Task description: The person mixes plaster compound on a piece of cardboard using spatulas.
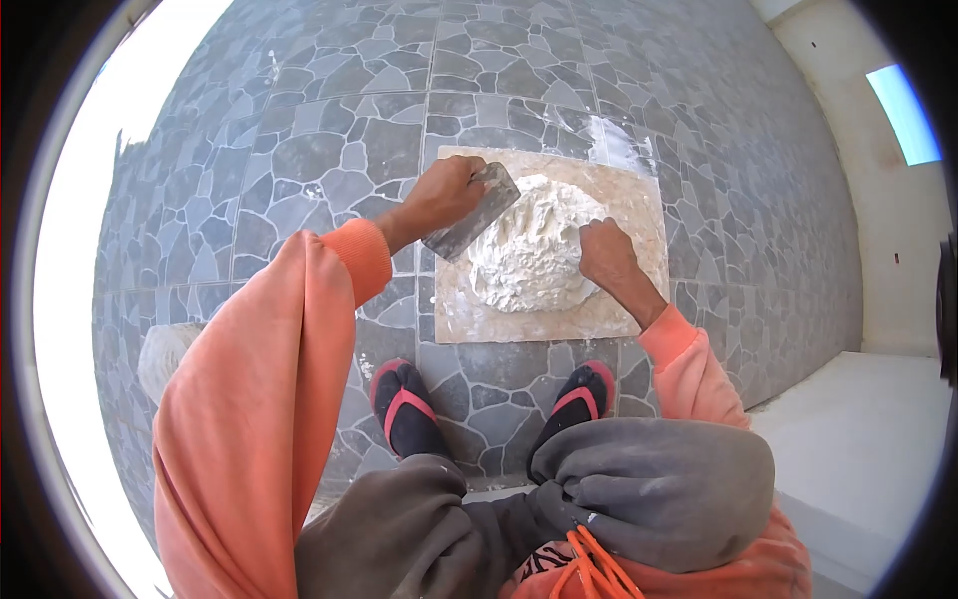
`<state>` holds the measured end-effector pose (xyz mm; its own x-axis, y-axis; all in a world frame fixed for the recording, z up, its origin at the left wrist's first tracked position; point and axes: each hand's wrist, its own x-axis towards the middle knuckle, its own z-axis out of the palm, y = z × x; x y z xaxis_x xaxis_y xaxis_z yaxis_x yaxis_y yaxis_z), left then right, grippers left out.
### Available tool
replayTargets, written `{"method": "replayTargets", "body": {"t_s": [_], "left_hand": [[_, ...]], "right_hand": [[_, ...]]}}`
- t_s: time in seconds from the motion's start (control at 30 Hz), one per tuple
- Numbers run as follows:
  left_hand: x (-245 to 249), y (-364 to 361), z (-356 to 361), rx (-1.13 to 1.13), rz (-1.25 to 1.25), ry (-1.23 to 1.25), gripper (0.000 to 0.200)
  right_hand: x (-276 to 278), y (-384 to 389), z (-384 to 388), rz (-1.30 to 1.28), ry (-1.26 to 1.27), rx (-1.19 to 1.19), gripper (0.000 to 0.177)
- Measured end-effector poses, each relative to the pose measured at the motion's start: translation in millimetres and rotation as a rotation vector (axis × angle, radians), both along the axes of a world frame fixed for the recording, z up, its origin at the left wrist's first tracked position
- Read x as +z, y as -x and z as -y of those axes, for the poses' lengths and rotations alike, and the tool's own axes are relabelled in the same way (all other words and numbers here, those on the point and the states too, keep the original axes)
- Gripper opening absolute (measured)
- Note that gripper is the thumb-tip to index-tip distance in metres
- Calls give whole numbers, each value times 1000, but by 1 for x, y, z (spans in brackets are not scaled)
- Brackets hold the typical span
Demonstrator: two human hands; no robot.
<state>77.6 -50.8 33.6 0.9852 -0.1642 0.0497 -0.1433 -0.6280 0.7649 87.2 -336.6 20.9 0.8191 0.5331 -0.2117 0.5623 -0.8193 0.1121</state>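
Note:
A mound of thick white paste [534, 250], rough and lumpy on top, sits on a square tan board [629, 195] on the floor. Gripped by one edge in my left hand [451, 190] is a flat, grey, smeared rectangular scraper [474, 215], tilted at the mound's left side. My right hand [611, 258] is closed at the mound's right edge, with its fingers curled over the paste. Whatever it may hold is hidden by the fingers and the paste.
Grey stone-patterned tiles [329, 160] surround the board, with a white smear [619, 148] beyond its far edge. My feet in flip-flops [407, 404] stand just before it. At left is a pale, partly hidden container [165, 357]; at right, a white ledge [863, 429] along the wall.

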Motion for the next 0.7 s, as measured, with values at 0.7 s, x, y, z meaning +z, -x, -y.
{"method": "replayTargets", "body": {"t_s": [0.7], "left_hand": [[2,1,10,-12,-16,17,23]], "right_hand": [[-21,-32,13,-94,-15,-44,13]]}}
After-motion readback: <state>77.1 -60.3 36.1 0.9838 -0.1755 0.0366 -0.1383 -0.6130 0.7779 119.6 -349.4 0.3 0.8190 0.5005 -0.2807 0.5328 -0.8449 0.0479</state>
